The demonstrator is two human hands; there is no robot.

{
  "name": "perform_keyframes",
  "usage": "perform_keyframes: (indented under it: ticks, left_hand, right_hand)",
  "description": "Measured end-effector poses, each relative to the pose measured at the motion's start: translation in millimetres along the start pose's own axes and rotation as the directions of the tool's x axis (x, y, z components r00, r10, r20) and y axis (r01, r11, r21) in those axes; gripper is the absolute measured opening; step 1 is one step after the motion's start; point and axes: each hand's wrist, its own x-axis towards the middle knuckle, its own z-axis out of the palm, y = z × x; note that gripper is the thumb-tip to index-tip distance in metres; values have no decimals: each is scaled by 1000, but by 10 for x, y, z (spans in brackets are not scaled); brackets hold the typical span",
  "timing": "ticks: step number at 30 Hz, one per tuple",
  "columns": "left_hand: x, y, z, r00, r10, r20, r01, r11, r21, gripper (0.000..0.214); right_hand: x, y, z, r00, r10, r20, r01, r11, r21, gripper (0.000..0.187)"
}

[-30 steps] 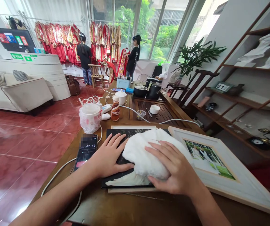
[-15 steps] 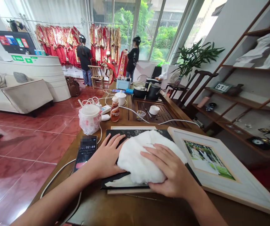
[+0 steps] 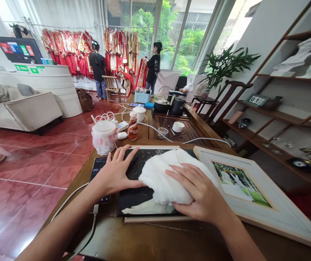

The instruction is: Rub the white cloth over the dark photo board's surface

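My left hand [image 3: 114,170] lies flat with its fingers apart near the top left of a black glossy panel [image 3: 133,195], its thumb side close to a white fluffy wad of cotton [image 3: 166,177]. My right hand [image 3: 198,192] presses down on that wad, which covers the panel's middle. A pale strip of picture [image 3: 147,208] shows below the wad. Under the panel sits a light wooden board [image 3: 158,219]. A smartphone [image 3: 97,169] lies partly beneath my left wrist. To the right, a white-framed wedding photo [image 3: 239,185] leans beside my right hand.
The wooden table [image 3: 133,239] also holds a bagged white cup [image 3: 104,137], a sauce bottle [image 3: 133,127], cables and a tea tray [image 3: 182,134] with kettles behind. Two people [image 3: 152,67] stand by red garment racks at the back. Shelves stand to the right.
My left hand has lifted off the wad's edge and moved up and left across the panel, over the phone. The wad and my right hand have shifted slightly, showing more of the black surface.
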Motion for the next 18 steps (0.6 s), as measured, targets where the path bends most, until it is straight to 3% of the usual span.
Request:
perform_keyframes:
  ticks: [11,15,18]
  left_hand:
    - [69,-274,111,993,-101,59,110,980,-166,90]
    - [78,-283,137,990,-127,68,136,981,-141,87]
    - [75,-197,103,994,-109,-7,109,992,-59,85]
  right_hand:
    - [-9,2,-2,1000,6,8,-6,1000,-2,64]
    - [-11,-1,-2,1000,2,9,-2,1000,2,64]
    - [-15,-7,-10,1000,23,7,-24,1000,16,65]
